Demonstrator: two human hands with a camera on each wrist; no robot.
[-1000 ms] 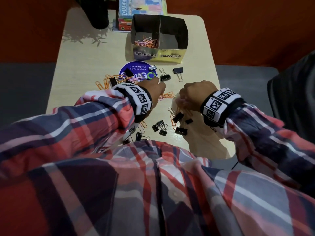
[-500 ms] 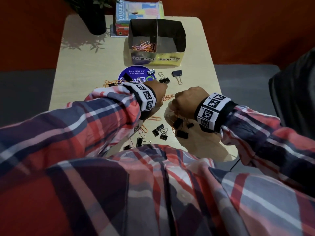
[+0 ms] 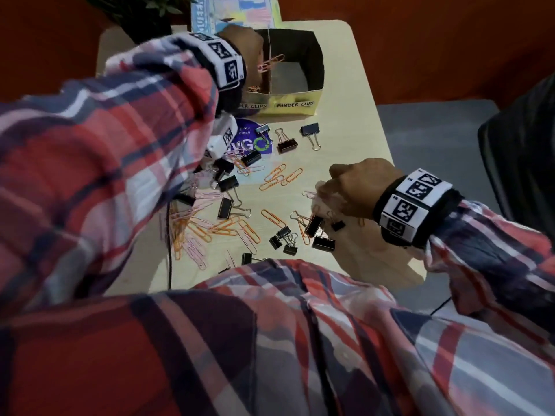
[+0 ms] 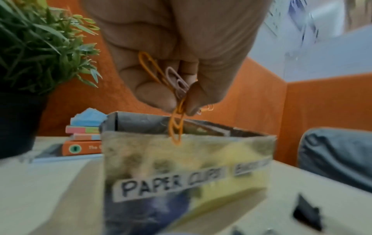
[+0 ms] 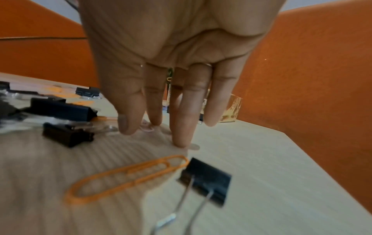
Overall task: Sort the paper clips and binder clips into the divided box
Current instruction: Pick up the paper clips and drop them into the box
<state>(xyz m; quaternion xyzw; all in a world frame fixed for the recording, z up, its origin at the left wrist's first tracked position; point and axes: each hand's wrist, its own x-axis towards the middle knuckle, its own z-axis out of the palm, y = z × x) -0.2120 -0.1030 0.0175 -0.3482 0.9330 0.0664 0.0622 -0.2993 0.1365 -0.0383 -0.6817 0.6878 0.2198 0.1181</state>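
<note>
Left hand [image 3: 243, 45] above divided box [image 3: 312, 94], pink paper clip [image 3: 270, 63] hanging from its fingers over the divider. Right hand [image 3: 357, 187] low over bench [image 3: 360, 85], fingers down; black binder clips [image 3: 313, 232] just beneath them, orange paper clips [image 3: 280, 177] left.

Divided box [image 3: 295, 99]: outer front showing yellow, inner walls showing black, white label strips carrying black lettering. Paper clips [image 3: 277, 177] on table [image 3: 357, 139]: showing orange and pale pink; clips pinched in left hand [image 4: 177, 52] showing orange and pink. Binder clips [image 3: 286, 145]: showing black bodies, silver wire handles. Table showing pale beige wood grain. Sleeves [image 3: 114, 163] showing red, navy, white plaid. Wristbands [image 3: 413, 202] showing black-and-white square markers. Round sticker [image 3: 255, 139] showing blue with green mark. Plant [image 4: 40, 43] showing green leaves.
</note>
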